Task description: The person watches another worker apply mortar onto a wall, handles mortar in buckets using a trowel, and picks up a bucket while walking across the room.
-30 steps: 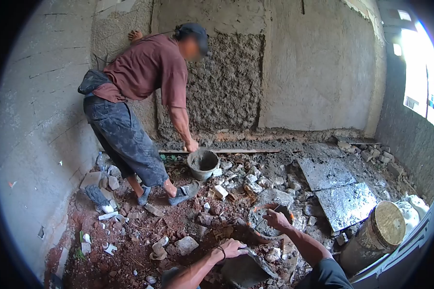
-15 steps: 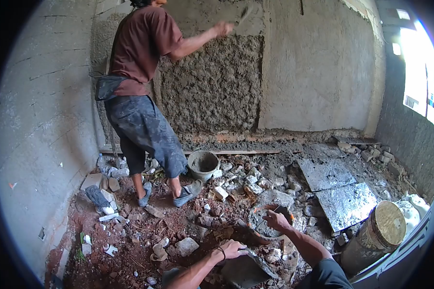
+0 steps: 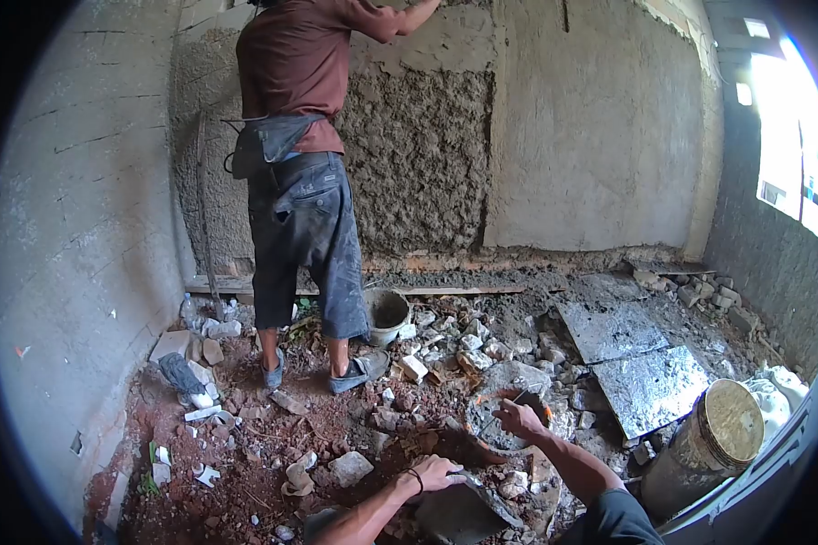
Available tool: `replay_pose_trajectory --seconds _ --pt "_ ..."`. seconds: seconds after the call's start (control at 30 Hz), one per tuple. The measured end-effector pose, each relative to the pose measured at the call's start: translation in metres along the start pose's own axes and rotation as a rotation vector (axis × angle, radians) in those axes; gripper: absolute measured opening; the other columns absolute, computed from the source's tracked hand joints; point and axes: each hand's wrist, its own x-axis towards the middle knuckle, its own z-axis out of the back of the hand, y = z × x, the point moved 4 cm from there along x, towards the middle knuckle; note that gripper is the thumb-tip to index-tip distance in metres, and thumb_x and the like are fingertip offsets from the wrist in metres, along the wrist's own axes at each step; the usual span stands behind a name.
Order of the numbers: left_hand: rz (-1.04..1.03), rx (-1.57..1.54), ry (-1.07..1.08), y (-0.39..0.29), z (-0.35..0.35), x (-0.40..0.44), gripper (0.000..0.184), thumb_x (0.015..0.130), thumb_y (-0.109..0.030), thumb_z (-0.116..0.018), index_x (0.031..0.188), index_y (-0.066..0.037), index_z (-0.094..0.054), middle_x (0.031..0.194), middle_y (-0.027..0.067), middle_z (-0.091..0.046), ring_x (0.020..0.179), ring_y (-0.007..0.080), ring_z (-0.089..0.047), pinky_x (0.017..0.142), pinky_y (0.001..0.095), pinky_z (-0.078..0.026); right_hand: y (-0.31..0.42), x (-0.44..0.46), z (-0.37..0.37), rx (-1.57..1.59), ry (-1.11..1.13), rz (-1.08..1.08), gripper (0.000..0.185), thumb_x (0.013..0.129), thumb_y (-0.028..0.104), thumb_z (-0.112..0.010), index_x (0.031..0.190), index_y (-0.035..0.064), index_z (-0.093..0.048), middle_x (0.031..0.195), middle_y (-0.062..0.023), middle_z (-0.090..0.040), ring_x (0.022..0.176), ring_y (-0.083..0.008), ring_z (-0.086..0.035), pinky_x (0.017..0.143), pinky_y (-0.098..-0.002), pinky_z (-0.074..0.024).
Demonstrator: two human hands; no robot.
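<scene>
The left hand (image 3: 436,474) has its fingers closed over the upper edge of a dark board (image 3: 463,513), which slants down below the grip; the thumb's exact hold cannot be told. Just beyond it, the right hand (image 3: 521,420) pinches a thin tool (image 3: 493,419) over the orange-edged tub (image 3: 500,452), whose rim curves close beneath the fingers, leaving little sideways room. Left of the left grip, low chunks on the reddish soil (image 3: 273,454) leave more space. Right of the right grip, past rubble, stands a tall bucket (image 3: 700,454); beyond the grip lie two flat sheets (image 3: 650,386) with adjoining edges. Farther off, a co-worker (image 3: 295,182) stands beside a grey bucket (image 3: 386,313), facing the wall (image 3: 600,154)
</scene>
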Motion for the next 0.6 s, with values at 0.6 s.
replay_pose_trajectory --seconds 0.6 --pt "0.016 0.008 0.004 -0.008 0.008 -0.003 0.052 0.085 -0.048 -0.053 0.116 -0.007 -0.058 0.110 0.0183 -0.060 0.103 0.0359 -0.056 0.092 0.0400 -0.044 -0.020 0.007 -0.009 -0.050 -0.075 0.107 0.032 0.084 0.034 -0.060 0.076 0.0062 -0.048 0.054 -0.0136 -0.055 0.054 -0.0344 -0.059 0.047 -0.0434 -0.0430"
